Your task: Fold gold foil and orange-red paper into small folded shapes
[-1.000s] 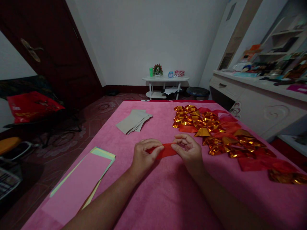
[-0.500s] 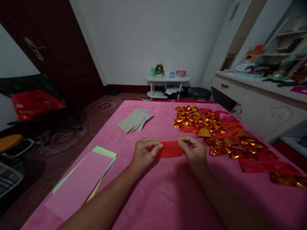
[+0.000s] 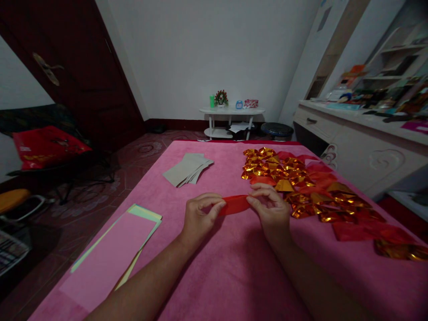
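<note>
A strip of red paper is held level between my two hands, just above the pink cloth. My left hand pinches its left end between thumb and fingers. At the right end, my right hand grips it the same way. The strip looks narrow and slightly curved, pointed towards its right end. To the right of my right hand lie folded gold and red foil pieces in rows. Beyond my left hand is a loose stack of grey paper.
Pink, green and yellow paper sheets lie at the left edge. Behind the covered table stand a small white table and a round dark stool. A white cabinet is on the right, a red bag on the left.
The red paper strip has become narrower in view, as if tilted or folded over. My right fingers have shifted slightly upward around its end. Both hands keep their pinch.
</note>
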`<action>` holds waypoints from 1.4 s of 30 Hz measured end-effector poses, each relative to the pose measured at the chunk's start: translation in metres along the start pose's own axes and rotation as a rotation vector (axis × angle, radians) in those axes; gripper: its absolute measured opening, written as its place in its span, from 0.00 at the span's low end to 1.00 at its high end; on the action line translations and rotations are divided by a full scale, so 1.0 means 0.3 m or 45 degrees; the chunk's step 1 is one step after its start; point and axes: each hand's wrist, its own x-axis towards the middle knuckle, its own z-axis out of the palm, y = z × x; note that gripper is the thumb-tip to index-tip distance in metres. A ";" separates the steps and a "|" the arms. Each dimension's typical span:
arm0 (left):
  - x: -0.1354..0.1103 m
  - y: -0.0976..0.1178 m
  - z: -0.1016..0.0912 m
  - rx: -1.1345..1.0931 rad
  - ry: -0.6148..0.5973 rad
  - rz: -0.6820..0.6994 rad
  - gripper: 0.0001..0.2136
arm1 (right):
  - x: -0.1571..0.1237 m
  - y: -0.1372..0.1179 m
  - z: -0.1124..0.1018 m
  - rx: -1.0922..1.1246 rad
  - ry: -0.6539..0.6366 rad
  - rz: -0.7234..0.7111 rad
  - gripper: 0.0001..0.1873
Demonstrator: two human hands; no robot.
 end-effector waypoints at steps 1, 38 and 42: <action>0.000 0.001 0.000 -0.002 0.011 0.002 0.05 | 0.000 0.000 0.000 -0.005 0.002 -0.019 0.04; -0.005 0.000 0.006 -0.052 0.025 0.066 0.04 | -0.002 0.003 0.017 0.495 0.151 0.532 0.11; -0.002 0.007 0.008 -0.051 0.038 -0.041 0.04 | -0.007 0.010 0.019 0.529 0.193 0.556 0.11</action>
